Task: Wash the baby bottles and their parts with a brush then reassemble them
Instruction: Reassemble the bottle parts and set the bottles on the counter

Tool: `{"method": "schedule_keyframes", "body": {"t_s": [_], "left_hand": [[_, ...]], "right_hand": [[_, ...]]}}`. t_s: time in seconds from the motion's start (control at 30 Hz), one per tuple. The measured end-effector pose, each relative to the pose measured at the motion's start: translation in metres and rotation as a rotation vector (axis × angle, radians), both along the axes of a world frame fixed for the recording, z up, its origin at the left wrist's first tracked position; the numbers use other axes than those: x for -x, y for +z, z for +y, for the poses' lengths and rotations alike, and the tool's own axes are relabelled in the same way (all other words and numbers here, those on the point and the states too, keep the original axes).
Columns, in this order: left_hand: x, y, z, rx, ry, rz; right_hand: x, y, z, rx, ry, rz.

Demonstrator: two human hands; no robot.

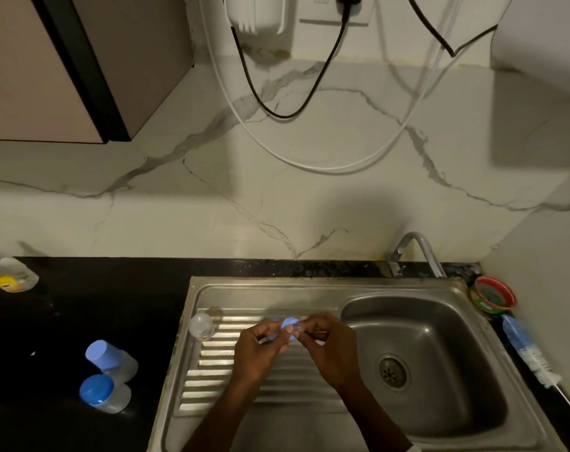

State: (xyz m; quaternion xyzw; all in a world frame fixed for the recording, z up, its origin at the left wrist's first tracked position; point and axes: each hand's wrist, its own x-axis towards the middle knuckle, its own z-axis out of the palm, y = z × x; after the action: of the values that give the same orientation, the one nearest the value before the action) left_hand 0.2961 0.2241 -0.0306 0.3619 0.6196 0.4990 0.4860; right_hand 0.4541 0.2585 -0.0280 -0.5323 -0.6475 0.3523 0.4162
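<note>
The marble wall (211, 197) fills most of your view, with a black cable (286, 115) and a white cable (326, 168) looping down it from fittings cut off at the top edge. Below it the black counter (81, 308) runs left, its near part lost off the bottom, and the steel sink (309, 288) is set into it, basin (433, 370) on the right with only the drain (392, 370) showing in it, ridged drainboard (211, 363) on the left. A tap (417, 252) stands at the basin's back rim. Your hands meet over the drainboard: your left hand (260, 350) and right hand (334, 347) both pinch a small blue bottle part (289, 322), with something clear beside it that blur and your fingers make hard to identify. A clear dome-shaped piece (201, 325) sits at the drainboard's back left corner. On the counter left of the sink lie two clear bottles, one with a pale blue end (109, 355), one with a darker blue cap (102, 393), nearly touching each other; their insides cannot be judged. At the far left edge a blurred clear container with yellow in it (11, 277) is partly cut off. Right of the basin, on the narrow counter strip, a bottle brush (524, 350) lies lengthwise, and behind it sits a red-rimmed round tub (493, 294) with green contents you cannot make out.
</note>
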Motion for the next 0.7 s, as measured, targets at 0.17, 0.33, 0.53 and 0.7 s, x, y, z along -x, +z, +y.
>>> {"method": "schedule_keyframes", "body": {"t_s": [0.17,0.33,0.53,0.7], "left_hand": [[0.003,-0.001,0.003,0.062,0.019,-0.037],[0.000,-0.003,0.002,0.113,0.021,0.149],[0.003,0.004,0.006,0.101,0.067,0.046],[-0.005,-0.001,0.004,0.169,0.128,0.196]], "right_hand": [[0.014,-0.003,-0.011,0.061,-0.075,0.064],[0.018,0.007,-0.006,0.147,-0.122,0.023],[0.021,0.006,-0.016,-0.035,-0.080,-0.088],[0.021,0.003,0.006,0.467,-0.158,0.109]]}}
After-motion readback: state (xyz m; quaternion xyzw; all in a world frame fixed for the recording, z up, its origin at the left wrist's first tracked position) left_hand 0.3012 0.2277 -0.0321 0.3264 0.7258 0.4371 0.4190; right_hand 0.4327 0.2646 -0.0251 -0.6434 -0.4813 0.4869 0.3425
